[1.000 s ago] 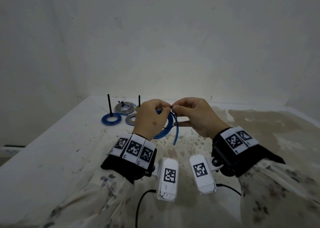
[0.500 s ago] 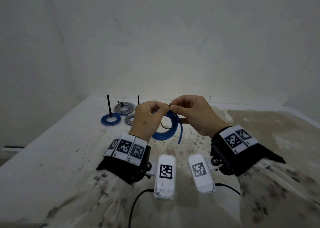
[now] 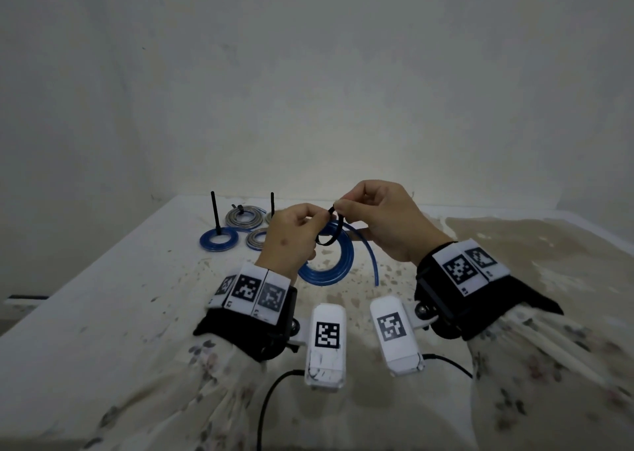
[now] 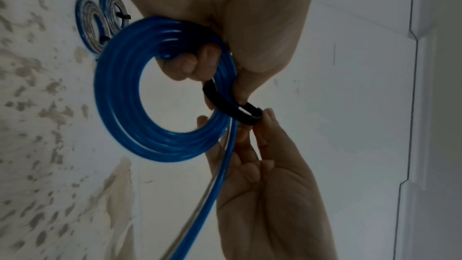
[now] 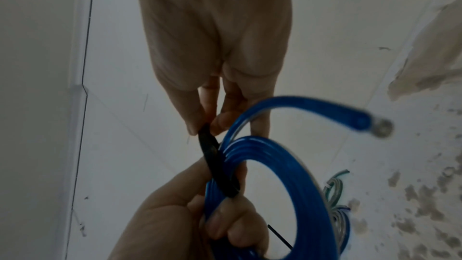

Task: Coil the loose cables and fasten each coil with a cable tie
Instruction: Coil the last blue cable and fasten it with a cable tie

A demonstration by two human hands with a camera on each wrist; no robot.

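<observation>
Above the stained white table (image 3: 103, 299), between the two raised hands, a blue cable coil (image 3: 338, 262) is being held clear of the surface. Several turns of glossy, translucent blue tubing are being kept together in a flat ring, and one loose end (image 5: 375, 124) is curving away from the ring, its cut tip showing a pale metallic core. The coil's upper edge is being gripped by the left hand (image 3: 291, 238), whose fingers (image 4: 192, 62) are curled through the ring's opening in the left wrist view. A black cable tie (image 3: 329, 231) is being looped around the bundled turns beside that grip; it appears as a thin, dark, matte band forming a slack loop wider than the bundle. The top of the loop is being pinched by the right hand (image 3: 384, 224) between thumb and fingertips (image 5: 200, 114), just beside the left thumb. Whether the tie's tail is already threaded through its head cannot be told. At the far left of the table, other coils are lying: a blue ring (image 3: 219, 239) with a black tie tail standing upright from it, and two grey coils (image 3: 245, 217) near it, the nearer one partly hidden behind the left hand with another upright black tail.
</observation>
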